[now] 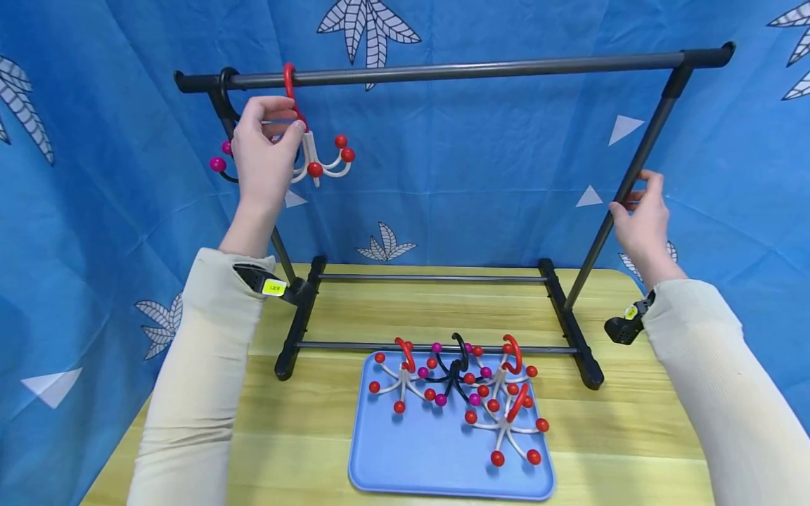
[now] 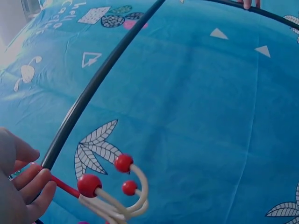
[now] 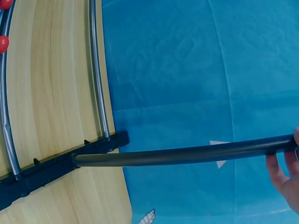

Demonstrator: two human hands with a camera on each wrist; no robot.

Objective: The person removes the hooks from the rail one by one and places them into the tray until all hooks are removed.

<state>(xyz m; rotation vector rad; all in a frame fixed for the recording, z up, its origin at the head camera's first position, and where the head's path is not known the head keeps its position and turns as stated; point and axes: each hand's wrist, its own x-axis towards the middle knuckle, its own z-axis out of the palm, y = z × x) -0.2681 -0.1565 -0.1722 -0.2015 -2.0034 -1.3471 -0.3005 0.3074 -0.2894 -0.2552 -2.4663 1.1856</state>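
A dark rack's top bar (image 1: 443,70) carries a white multi-arm hook hanger (image 1: 309,151) with red ball tips, its red hook over the bar. My left hand (image 1: 262,147) pinches the red stem just under that hook; the wrist view shows the stem (image 2: 65,186) between thumb and fingers. Behind this hand a black hook hanger (image 1: 226,91) with magenta balls hangs further left, partly hidden. My right hand (image 1: 642,218) grips the rack's right post (image 1: 652,144), with thumb and fingers on either side of it. The same post (image 3: 196,154) crosses the right wrist view.
On the wooden table (image 1: 304,429), a blue tray (image 1: 411,457) holds several more hangers, white ones with red hooks and a black one (image 1: 455,369). The rack's black feet (image 1: 569,327) and lower rails stand behind the tray. A blue patterned curtain (image 1: 430,183) hangs behind the rack.
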